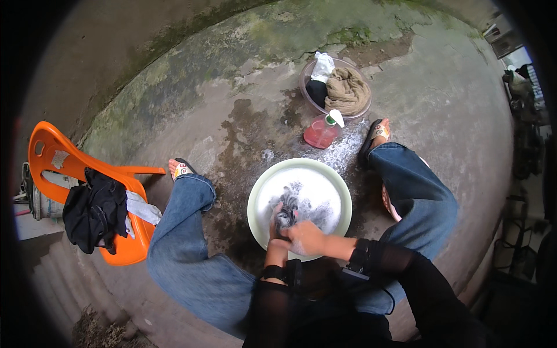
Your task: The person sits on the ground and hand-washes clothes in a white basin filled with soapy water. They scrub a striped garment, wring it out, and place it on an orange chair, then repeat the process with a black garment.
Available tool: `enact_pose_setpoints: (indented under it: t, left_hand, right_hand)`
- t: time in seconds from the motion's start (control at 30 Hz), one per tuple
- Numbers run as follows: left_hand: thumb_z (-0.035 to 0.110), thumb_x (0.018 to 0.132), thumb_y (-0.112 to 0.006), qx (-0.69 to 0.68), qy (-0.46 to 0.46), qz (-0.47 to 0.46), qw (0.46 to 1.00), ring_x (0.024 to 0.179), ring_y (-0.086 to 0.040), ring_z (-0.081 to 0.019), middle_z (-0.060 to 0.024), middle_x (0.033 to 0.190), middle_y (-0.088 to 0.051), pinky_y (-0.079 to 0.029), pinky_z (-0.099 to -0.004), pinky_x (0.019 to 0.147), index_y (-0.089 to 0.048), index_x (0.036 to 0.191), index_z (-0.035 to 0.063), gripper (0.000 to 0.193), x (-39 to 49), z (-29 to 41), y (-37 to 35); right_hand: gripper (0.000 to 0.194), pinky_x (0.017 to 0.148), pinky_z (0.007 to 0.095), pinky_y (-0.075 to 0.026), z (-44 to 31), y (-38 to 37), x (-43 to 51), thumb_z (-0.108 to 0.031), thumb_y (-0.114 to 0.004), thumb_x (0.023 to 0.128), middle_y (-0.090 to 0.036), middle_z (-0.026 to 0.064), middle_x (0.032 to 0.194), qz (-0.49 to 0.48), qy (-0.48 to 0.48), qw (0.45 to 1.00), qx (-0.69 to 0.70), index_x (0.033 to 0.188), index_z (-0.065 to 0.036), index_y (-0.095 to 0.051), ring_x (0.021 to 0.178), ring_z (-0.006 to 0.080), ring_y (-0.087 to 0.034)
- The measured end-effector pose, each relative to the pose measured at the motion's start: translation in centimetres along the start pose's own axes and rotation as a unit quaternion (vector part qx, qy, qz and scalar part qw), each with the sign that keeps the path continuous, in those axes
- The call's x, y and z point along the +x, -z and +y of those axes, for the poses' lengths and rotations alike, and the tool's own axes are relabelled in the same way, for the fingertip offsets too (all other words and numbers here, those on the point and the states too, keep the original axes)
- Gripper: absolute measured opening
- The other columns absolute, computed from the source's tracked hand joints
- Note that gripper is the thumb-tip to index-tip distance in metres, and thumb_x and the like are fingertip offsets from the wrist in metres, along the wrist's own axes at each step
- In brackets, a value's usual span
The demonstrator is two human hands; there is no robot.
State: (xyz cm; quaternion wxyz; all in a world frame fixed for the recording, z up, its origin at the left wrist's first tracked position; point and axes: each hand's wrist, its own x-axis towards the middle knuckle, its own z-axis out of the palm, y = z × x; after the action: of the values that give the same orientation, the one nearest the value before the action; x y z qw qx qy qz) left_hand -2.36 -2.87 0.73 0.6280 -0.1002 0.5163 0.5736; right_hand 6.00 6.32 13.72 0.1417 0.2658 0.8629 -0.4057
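Note:
A pale green basin [343, 187] full of white suds stands on the floor between my knees. Over its near side, my left hand [276, 228] holds a wet dark cloth [286, 213] streaked with foam. Across the cloth's lower end lies my right hand [308, 237], its fingers curled on the fabric and slightly blurred. The cloth's far end reaches into the suds, so its full shape is hidden. Beyond the basin's rim is a pump bottle of pink liquid [321, 132] with a white and green top.
Behind the bottle, a translucent tub [304, 93] holds brown knit fabric [347, 91], a white cloth [323, 67] and a black cloth [316, 91]. An orange plastic chair [124, 256] at left carries black clothing [98, 209] and a light grey cloth [141, 209]. Wet patches mark the concrete floor [243, 126].

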Motion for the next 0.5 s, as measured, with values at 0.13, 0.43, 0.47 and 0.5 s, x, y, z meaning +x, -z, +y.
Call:
enact_pose_setpoints:
  t: [0.13, 0.43, 0.47, 0.5]
  left_hand:
    - [0.044, 0.094, -0.040, 0.178, -0.175, -0.021, 0.968, 0.088, -0.060, -0.0212, -0.0063, 0.099, -0.060, -0.050, -0.0355, 0.076, -0.054, 0.106, 0.0053, 0.043, -4.2, 0.8, -2.2]
    - [0.031, 0.091, -0.047, -0.113, 0.045, 0.112, 0.986, 0.088, -0.063, -0.0258, -0.0108, 0.104, -0.061, -0.052, -0.0405, 0.074, -0.049, 0.115, -0.0005, 0.040, 2.9, -2.5, -2.7]
    - [0.031, 0.090, -0.048, -0.077, 0.035, 0.101, 0.991, 0.095, -0.060, -0.0272, -0.0113, 0.111, -0.057, -0.050, -0.0435, 0.077, -0.045, 0.120, 0.0031, 0.041, 2.9, -2.7, -2.3]
    - [0.030, 0.089, -0.050, -0.045, 0.061, 0.101, 0.992, 0.102, -0.057, -0.0287, -0.0118, 0.117, -0.054, -0.048, -0.0464, 0.080, -0.042, 0.125, 0.0067, 0.043, 2.8, -2.7, -1.9]
  right_hand:
    - [0.048, 0.063, 0.0438, -0.050, -0.9, -0.8, 0.2, -0.042, -0.044, 0.090, -0.062, 0.0172, 0.063, 0.096, -0.050, 0.994, 0.002, 0.064, -0.008, -0.065, 0.064, 0.0354, -0.062]
    - [0.039, 0.068, 0.0463, -0.049, 14.3, -6.1, 2.5, -0.035, -0.041, 0.094, -0.064, 0.0198, 0.073, 0.151, -0.203, 0.967, -0.035, 0.081, -0.005, -0.062, 0.070, 0.0361, -0.063]
    - [0.034, 0.067, 0.0471, -0.049, 15.8, -6.7, 2.4, -0.033, -0.043, 0.093, -0.063, 0.0205, 0.075, 0.153, -0.221, 0.963, -0.023, 0.087, -0.005, -0.060, 0.071, 0.0369, -0.062]
    - [0.031, 0.070, 0.0472, -0.048, 17.1, -7.2, 2.4, -0.033, -0.045, 0.093, -0.062, 0.0218, 0.081, 0.181, -0.253, 0.950, -0.002, 0.092, -0.004, -0.058, 0.076, 0.0384, -0.061]
